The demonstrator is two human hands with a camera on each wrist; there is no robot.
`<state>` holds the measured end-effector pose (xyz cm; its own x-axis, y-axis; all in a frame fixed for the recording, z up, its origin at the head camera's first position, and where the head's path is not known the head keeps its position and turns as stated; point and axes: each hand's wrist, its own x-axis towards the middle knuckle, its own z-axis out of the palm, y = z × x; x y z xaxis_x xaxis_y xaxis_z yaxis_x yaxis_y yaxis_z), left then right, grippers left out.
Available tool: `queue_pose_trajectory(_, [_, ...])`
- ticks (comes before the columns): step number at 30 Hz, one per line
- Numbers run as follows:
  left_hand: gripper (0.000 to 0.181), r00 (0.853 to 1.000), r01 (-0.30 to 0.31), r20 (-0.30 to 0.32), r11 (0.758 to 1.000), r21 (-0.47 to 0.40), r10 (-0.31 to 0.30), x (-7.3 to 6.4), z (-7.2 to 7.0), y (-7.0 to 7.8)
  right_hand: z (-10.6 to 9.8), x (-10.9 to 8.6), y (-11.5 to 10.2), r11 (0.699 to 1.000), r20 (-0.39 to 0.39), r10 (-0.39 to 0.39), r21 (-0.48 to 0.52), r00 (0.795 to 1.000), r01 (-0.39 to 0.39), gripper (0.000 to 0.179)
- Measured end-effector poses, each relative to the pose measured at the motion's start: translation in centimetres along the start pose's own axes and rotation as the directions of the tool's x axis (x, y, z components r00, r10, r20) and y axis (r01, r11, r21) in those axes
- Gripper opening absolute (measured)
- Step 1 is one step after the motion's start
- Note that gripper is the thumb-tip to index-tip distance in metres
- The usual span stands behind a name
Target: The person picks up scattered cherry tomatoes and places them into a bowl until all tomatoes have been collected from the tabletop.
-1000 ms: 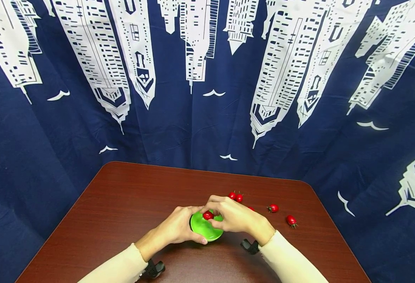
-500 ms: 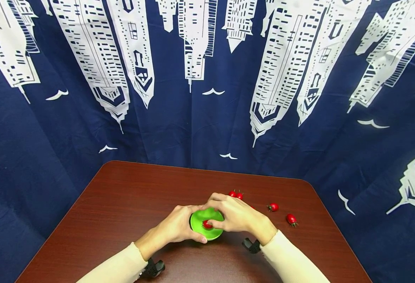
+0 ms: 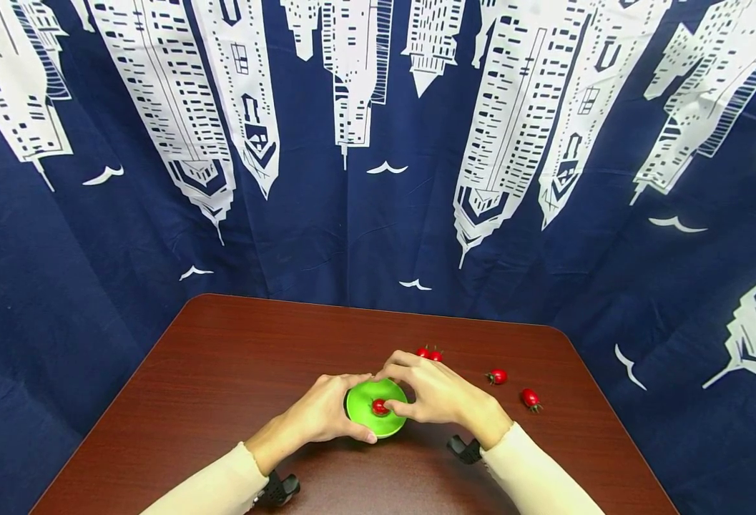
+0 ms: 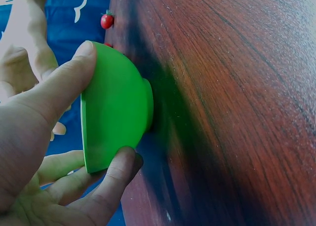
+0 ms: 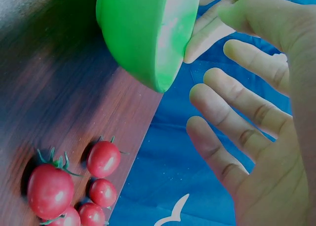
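In the head view my left hand (image 3: 326, 411) grips a small green bowl (image 3: 360, 405) by its side, thumb at the near rim and fingers round the far side. The left wrist view has the bowl (image 4: 111, 107) in profile, its foot close over the table. A red cherry tomato (image 3: 379, 407) lies inside, partly covered by the right thumb in the head view. My right hand (image 3: 432, 390) hovers over the bowl's right side with nothing in its fingers. Its fingers (image 5: 229, 100) are spread apart in the right wrist view.
Beyond my right hand, two cherry tomatoes (image 3: 429, 354) sit side by side on the brown table (image 3: 255, 343). Farther right lie another tomato (image 3: 496, 377) and a tomato with a green stem (image 3: 531, 399). A blue curtain (image 3: 320, 236) with white buildings hangs behind the table.
One second ago my right hand pinched the cherry tomato over the bowl. It has let go, and the tomato lies in the bowl. The right hand has shifted slightly right; the left stays put.
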<state>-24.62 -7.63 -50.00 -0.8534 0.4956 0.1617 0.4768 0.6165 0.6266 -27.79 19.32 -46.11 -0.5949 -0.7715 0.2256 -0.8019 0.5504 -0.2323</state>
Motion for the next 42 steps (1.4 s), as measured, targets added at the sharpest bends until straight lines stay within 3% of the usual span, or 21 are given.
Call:
queue_pose_trajectory(19, [0.107, 1.000, 0.012, -0.009, 1.000, 0.002, -0.012, 0.0, 0.0, 0.2, -0.7, -3.1, 2.1, 0.997, -0.049, 0.056, 0.051, 0.997, -0.053, 0.047])
queue_pose_trajectory(32, [0.106, 1.000, 0.012, -0.021, 1.000, 0.012, -0.012, -0.1, 0.0, 0.3, -0.9, -6.1, 4.0, 0.983, -0.030, 0.186, -0.010, 0.982, -0.186, 0.047])
queue_pose_trajectory(42, [0.105, 1.000, 0.017, -0.020, 1.000, 0.017, -0.016, -0.1, 0.0, 0.4, 0.1, -7.2, 4.8, 0.982, -0.009, 0.185, -0.049, 0.983, -0.185, 0.048])
